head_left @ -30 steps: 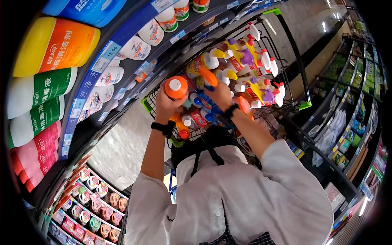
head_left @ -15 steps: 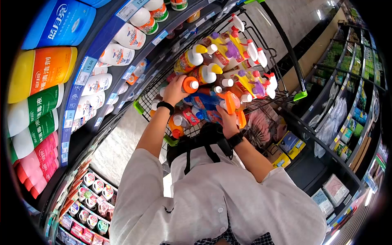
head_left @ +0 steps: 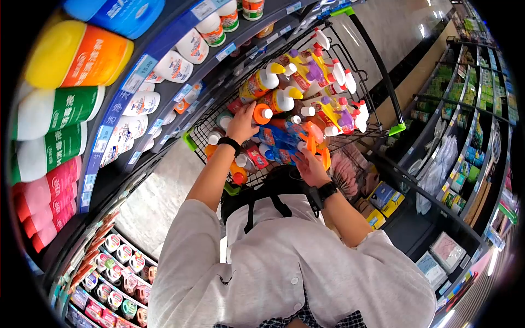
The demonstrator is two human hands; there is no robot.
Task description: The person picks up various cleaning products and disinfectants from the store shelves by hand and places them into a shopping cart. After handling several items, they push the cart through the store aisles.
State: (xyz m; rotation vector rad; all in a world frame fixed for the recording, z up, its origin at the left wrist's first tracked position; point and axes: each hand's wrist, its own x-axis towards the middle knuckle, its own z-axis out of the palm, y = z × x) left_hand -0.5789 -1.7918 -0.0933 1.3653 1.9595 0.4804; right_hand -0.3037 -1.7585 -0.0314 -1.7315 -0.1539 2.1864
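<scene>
My left hand (head_left: 241, 126) is closed around the neck of an orange-capped bottle (head_left: 262, 113) among the goods in the wire shopping cart (head_left: 377, 131). Blue spray bottles (head_left: 275, 143) with orange trigger heads (head_left: 313, 134) lie tilted between my hands. My right hand (head_left: 313, 168) is at their near side, fingers stretched out and apart beside the blue bottles. Yellow-capped bottles (head_left: 256, 85) and yellow spray bottles with purple and white heads (head_left: 342, 116) fill the far part of the cart. Below my left hand lies a red-capped bottle (head_left: 239, 176).
A shelf to the left holds large yellow (head_left: 65, 54) and green-labelled bottles (head_left: 60, 109), with white bottles (head_left: 175, 66) on the tier beside them. Another shelf rack (head_left: 437, 158) runs along the right. Yellow boxes (head_left: 386, 198) sit near my right elbow.
My right hand has moved down off the orange trigger heads, its fingers loosening. My left hand stays on the orange-capped bottle. The view has shifted slightly, with the left shelf appearing farther right.
</scene>
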